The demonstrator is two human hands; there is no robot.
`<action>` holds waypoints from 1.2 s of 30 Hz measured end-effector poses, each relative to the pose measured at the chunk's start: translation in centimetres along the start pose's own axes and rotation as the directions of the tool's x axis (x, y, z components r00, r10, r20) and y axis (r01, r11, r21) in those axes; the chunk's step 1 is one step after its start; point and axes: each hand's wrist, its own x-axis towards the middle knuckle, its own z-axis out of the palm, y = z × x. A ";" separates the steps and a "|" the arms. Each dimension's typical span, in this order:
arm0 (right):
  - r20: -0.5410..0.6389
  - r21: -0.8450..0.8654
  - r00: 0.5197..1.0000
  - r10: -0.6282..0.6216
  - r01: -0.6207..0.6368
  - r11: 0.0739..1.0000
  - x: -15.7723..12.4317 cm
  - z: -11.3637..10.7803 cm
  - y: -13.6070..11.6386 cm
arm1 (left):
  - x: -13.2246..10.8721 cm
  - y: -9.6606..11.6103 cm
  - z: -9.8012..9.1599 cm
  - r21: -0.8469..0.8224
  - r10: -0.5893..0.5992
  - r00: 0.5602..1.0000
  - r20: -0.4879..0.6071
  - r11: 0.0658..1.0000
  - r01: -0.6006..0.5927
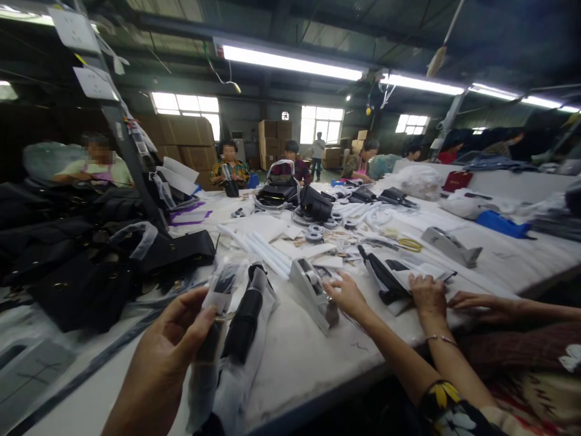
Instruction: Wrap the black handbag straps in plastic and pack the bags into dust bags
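My left hand point(167, 357) is raised at the bottom left, with fingers and thumb pinched on the top of a clear plastic bag point(218, 290) holding a dark item. Just to its right a black rolled strap in a plastic sleeve point(245, 321) lies on the white table point(299, 357). My right hand is not visible. A co-worker in a floral sleeve reaches in from the bottom right. One of that person's hands point(347, 293) is beside a grey tape dispenser point(313, 290); the other point(426, 293) rests on a black bagged piece point(385, 275).
Black bags point(91, 266) are heaped at the left by a slanted pole point(131, 157). White tubes point(263, 248), tape rolls point(318, 230), a second dispenser point(449, 245) and more bags cover the table. A third hand point(485, 306) lies at the right edge. Several people sit at the far end.
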 end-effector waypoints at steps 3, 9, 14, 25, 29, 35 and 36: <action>0.102 0.083 0.993 0.055 -0.064 0.994 -0.3 -0.2 1.7 | 0.1 -0.2 0.2 0.008 0.002 1.000 -0.012 1.000 -0.002; 0.112 0.264 0.992 0.058 -0.086 0.961 -2.3 -1.5 0.0 | 0.3 -0.5 -0.1 -0.010 -0.021 0.998 -0.065 1.000 0.020; 0.121 0.404 0.977 0.175 -0.210 0.891 -5.3 -2.0 1.4 | 0.2 -0.1 0.1 -0.028 -0.080 0.994 -0.069 0.997 0.078; 0.092 0.425 0.983 0.158 -0.183 0.886 -8.4 -1.1 1.5 | 0.3 0.0 0.1 -0.021 -0.059 0.997 -0.050 0.998 0.058; 0.250 0.480 0.957 -0.149 0.012 0.877 -9.6 -0.2 -7.4 | -0.1 -0.1 0.7 0.027 0.072 0.997 -0.018 0.997 -0.072; 0.424 0.604 0.808 -0.410 0.085 0.792 -10.9 3.1 -16.7 | -0.2 -0.4 1.1 0.119 0.239 0.967 0.092 0.961 -0.249; 0.428 0.594 0.801 -0.419 0.100 0.798 -10.8 3.8 -17.3 | -0.2 -0.5 1.1 0.132 0.255 0.961 0.109 0.954 -0.268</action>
